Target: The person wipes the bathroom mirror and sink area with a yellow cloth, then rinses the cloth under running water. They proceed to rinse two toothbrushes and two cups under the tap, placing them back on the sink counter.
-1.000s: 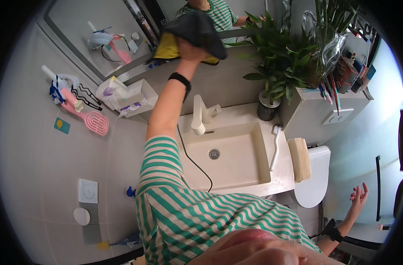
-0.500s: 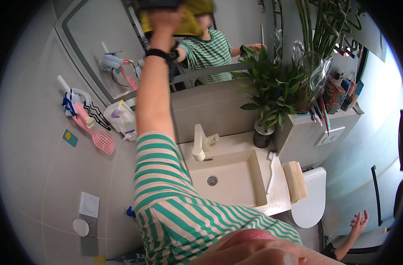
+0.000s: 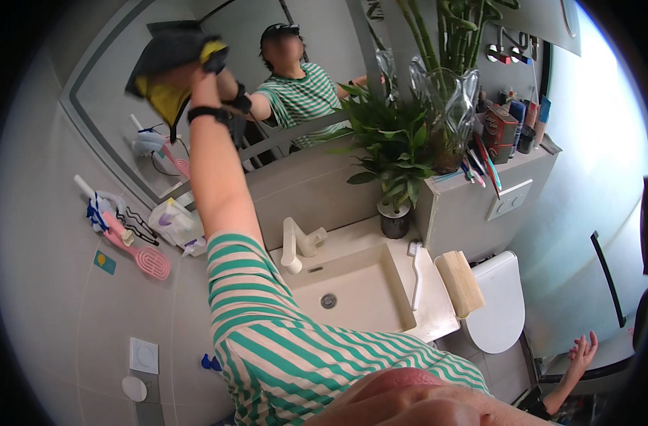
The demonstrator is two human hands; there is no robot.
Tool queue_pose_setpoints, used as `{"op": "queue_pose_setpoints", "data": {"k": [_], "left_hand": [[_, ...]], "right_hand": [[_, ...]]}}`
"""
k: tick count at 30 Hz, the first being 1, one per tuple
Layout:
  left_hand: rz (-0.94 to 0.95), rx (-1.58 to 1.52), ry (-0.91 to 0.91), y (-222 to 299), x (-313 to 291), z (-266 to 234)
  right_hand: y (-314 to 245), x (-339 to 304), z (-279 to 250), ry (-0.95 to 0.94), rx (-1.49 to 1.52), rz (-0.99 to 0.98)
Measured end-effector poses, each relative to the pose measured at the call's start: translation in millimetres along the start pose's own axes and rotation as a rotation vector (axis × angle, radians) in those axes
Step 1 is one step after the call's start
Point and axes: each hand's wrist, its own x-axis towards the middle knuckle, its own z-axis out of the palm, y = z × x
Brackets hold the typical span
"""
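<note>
My left arm reaches up to the wall mirror [image 3: 239, 32]. At its end my left hand [image 3: 196, 79], blurred by motion, is closed on a black-and-yellow cloth [image 3: 160, 60] held against or just before the glass; I cannot tell if it touches. The fingers are mostly hidden by the cloth, and its yellow edge hangs down below the hand. In the mirror the raised arm and a striped shirt are reflected. Out to the lower right, my right hand [image 3: 581, 355] is raised with its fingers apart and nothing in it, far from the mirror.
Below the mirror is a sink [image 3: 402, 280] with a tap [image 3: 295, 245] and a white brush [image 3: 416, 273] on its right rim. Potted plants [image 3: 391, 131] stand near the mirror's right side. A ledge holds bottles and a box [image 3: 499, 131]. A pink hairbrush [image 3: 152, 263] hangs on the left wall.
My left hand with the cloth has moved left and somewhat down across the mirror. The view has shifted, so the sink and plants appear farther left. The right hand stays raised and open.
</note>
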Motion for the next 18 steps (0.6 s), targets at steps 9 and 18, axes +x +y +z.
{"op": "queue_pose_setpoints", "data": {"k": [9,18], "left_hand": [[0.579,-0.529,-0.865,298.0,-63.9,-91.4],[1.144,-0.705,0.026,209.0,-133.0,-0.9]], "right_hand": [[26.3,-19.7,-30.6,0.060,0.028,0.022],[42.4,-26.1,-66.3,0.100,-0.010,0.049]]}}
